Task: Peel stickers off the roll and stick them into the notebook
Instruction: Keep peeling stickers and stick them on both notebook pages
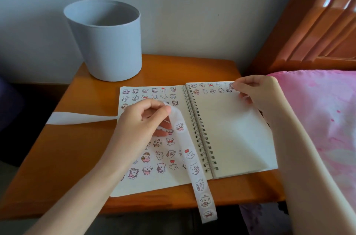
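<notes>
An open spiral notebook lies on the wooden table. Its left page is covered with several small bear stickers; the right page has two short rows along the top. My left hand pinches the white sticker strip over the left page. The strip runs down past the table's front edge with several stickers on it, and its empty backing trails off to the left. My right hand is at the right page's top right corner, fingertips on a small sticker there.
A grey cylindrical bin stands at the back left of the small wooden table. A bed with a pink cover adjoins the table's right side, with a wooden headboard behind it. The wall is close behind.
</notes>
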Tool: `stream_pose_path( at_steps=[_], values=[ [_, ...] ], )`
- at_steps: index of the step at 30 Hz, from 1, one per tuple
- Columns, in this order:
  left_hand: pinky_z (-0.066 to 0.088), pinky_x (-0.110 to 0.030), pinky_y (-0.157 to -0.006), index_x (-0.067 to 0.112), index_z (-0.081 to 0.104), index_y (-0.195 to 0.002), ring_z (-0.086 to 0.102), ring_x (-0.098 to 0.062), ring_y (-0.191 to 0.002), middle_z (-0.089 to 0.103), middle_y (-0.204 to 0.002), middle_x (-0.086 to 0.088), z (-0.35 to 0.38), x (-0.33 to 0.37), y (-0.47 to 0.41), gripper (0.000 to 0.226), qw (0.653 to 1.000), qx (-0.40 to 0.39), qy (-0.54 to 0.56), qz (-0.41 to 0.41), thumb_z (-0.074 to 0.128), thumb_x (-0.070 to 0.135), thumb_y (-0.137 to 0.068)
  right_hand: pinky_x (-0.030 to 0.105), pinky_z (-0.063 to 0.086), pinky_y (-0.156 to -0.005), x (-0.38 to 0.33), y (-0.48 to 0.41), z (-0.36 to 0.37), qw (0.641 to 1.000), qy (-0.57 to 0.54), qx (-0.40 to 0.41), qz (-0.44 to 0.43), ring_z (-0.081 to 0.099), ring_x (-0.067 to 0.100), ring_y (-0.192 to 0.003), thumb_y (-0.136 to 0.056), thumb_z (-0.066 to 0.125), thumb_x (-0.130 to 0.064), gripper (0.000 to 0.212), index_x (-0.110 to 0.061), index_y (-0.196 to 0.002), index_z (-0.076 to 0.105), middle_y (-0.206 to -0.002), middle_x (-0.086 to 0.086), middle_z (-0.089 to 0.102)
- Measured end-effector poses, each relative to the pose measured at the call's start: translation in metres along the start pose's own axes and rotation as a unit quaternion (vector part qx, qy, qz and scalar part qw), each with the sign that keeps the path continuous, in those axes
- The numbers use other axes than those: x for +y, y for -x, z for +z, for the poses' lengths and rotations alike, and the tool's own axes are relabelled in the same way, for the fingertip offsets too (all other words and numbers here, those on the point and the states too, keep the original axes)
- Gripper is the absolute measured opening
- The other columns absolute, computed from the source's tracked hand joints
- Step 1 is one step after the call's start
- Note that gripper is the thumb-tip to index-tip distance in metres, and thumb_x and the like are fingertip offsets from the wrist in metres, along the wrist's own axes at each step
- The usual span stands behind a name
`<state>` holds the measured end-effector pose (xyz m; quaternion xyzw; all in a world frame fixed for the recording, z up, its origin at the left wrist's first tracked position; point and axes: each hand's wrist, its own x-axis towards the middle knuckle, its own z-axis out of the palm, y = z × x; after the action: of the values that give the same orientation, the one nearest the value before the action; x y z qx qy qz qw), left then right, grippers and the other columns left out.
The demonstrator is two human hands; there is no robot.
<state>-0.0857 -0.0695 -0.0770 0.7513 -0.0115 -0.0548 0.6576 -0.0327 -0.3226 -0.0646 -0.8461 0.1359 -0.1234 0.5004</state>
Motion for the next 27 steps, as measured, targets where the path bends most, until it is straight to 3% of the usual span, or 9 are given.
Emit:
stream_pose_path(
  at_steps=[5, 9, 17, 20, 27],
  values=[
    [0.058, -0.022, -0.058, 0.016, 0.068, -0.089, 0.07, -0.01, -0.07, 0.072, -0.076, 0.0, 0.0, -0.001, 0.0, 0.009, 1.0, 0.003, -0.003, 0.002, 0.06, 0.018, -0.089, 0.018, 0.043, -0.051, 0.012, -0.008, -0.006, 0.999, 0.026, 0.036, 0.003, 0.047, 0.016, -0.051, -0.084, 0.065, -0.01, 0.005, -0.011, -0.084, 0.07, -0.06, 0.003, 0.059],
    [0.057, -0.02, -0.057, 0.016, 0.068, -0.089, 0.07, -0.008, -0.069, 0.071, -0.075, 0.002, 0.0, -0.001, -0.001, 0.008, 1.0, 0.006, -0.005, 0.002, 0.06, 0.019, -0.089, 0.026, 0.044, -0.058, 0.015, -0.011, -0.007, 0.999, 0.017, 0.03, 0.015, 0.048, 0.018, -0.053, -0.082, 0.066, -0.008, 0.013, -0.016, -0.073, 0.07, -0.06, 0.004, 0.059],
    [0.056, -0.02, -0.055, 0.016, 0.068, -0.089, 0.069, -0.007, -0.068, 0.071, -0.074, 0.003, 0.001, -0.002, -0.001, 0.008, 1.0, 0.008, -0.01, 0.002, 0.06, 0.019, -0.089, 0.027, 0.04, -0.055, 0.016, -0.012, -0.006, 1.0, 0.014, 0.025, 0.005, 0.045, 0.021, -0.057, -0.081, 0.067, -0.007, 0.016, -0.019, -0.069, 0.069, -0.059, 0.005, 0.058],
    [0.058, -0.023, -0.058, 0.015, 0.068, -0.09, 0.07, -0.009, -0.07, 0.072, -0.075, 0.001, 0.001, -0.003, -0.001, 0.01, 1.0, 0.009, -0.015, 0.004, 0.06, 0.02, -0.089, 0.024, 0.04, -0.053, 0.017, -0.012, -0.005, 0.999, 0.019, 0.027, 0.001, 0.044, 0.017, -0.051, -0.081, 0.067, -0.008, 0.02, -0.021, -0.067, 0.067, -0.058, 0.005, 0.057],
    [0.059, -0.025, -0.06, 0.015, 0.068, -0.091, 0.07, -0.008, -0.07, 0.072, -0.075, 0.003, 0.001, -0.003, -0.002, 0.01, 1.0, 0.009, -0.021, 0.003, 0.06, 0.02, -0.089, 0.012, 0.039, -0.048, 0.019, -0.014, -0.004, 0.998, 0.042, 0.037, -0.004, 0.043, -0.001, -0.036, -0.082, 0.067, -0.01, 0.007, -0.014, -0.077, 0.07, -0.056, 0.0, 0.057]
  ],
)
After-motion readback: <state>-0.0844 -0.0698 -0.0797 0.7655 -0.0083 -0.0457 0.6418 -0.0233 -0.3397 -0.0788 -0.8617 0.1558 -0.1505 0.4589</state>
